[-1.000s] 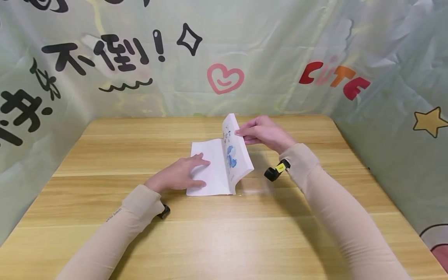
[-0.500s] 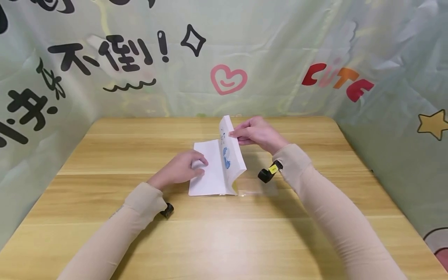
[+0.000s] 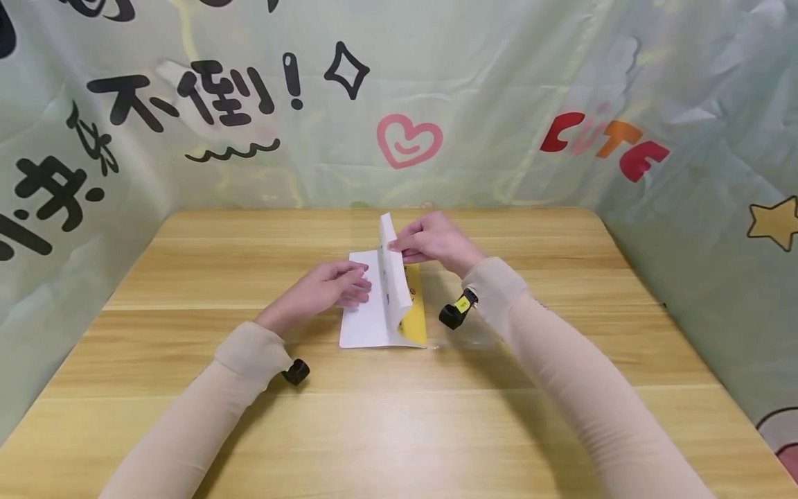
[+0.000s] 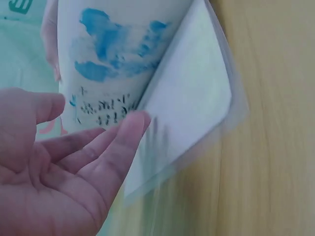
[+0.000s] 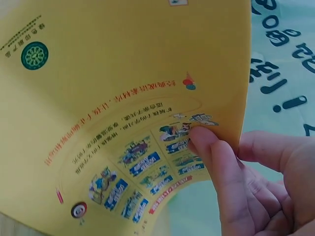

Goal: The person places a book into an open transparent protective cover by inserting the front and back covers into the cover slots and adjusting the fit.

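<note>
More yellow cover (image 3: 416, 301) visible than before, right fingers (image 5: 227, 179) clamped on book (image 3: 394, 281), left fingers (image 4: 127, 140) apart

Right wrist view — yellow cover (image 5: 123, 54) cut off above.

- Table (image 3: 187, 260): light wood-grain top with rounded far corners, filling the lower and middle frame; grain and board lines run crosswise.
- Backdrop (image 3: 499, 83): pale green, creased sheeting behind the table and along both sides.
- Black Chinese characters (image 3: 231, 119): upper left, with a wavy line (image 3: 233, 152) beneath.
- Four-pointed star outline (image 3: 347, 70): upper centre.
- Pink heart (image 3: 408, 148): above the table's far edge, enclosing a smile.
- "CUTE" lettering (image 3: 607, 144): upper right, in red, pink and orange.
- Yellow star (image 3: 773, 222): right edge, dark-outlined.
- Light: soft, pale reflection (image 3: 399, 430) at lower centre.
</note>
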`<action>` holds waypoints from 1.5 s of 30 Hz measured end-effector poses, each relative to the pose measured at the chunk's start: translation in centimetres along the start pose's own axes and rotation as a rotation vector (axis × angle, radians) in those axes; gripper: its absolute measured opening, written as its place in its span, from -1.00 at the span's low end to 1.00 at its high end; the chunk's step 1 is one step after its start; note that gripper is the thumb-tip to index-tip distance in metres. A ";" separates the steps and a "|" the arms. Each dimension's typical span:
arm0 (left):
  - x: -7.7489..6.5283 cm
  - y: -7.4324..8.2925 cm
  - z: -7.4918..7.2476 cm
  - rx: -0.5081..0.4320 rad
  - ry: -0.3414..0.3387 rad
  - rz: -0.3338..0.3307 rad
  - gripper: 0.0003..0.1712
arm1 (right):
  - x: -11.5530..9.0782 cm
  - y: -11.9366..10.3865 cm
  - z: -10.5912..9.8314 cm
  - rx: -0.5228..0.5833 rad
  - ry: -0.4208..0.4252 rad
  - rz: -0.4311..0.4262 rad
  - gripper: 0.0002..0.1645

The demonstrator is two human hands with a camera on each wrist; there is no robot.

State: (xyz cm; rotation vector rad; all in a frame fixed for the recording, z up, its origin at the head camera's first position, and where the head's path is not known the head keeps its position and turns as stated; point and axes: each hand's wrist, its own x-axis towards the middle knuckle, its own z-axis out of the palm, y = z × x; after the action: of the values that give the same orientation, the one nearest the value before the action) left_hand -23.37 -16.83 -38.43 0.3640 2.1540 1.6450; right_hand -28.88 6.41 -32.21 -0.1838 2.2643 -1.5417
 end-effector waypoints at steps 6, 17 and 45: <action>0.0 0.4 0.0 -0.148 0.006 -0.102 -0.40 | 0.5 -0.1 1.4 -0.035 0.017 0.001 -0.74; -0.1 0.5 -0.1 -0.159 -0.003 -0.096 -0.50 | 0.9 0.0 3.1 -0.073 0.041 0.002 -0.81; 0.3 0.4 0.2 -0.167 0.008 -0.121 -0.57 | 0.7 -0.2 4.6 -0.129 0.060 0.014 -0.84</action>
State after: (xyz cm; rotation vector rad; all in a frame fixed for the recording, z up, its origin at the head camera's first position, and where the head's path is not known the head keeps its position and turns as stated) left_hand -23.55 -16.43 -38.17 0.1748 1.9852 1.7434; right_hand -27.70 2.14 -33.65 -0.1598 2.4085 -1.4122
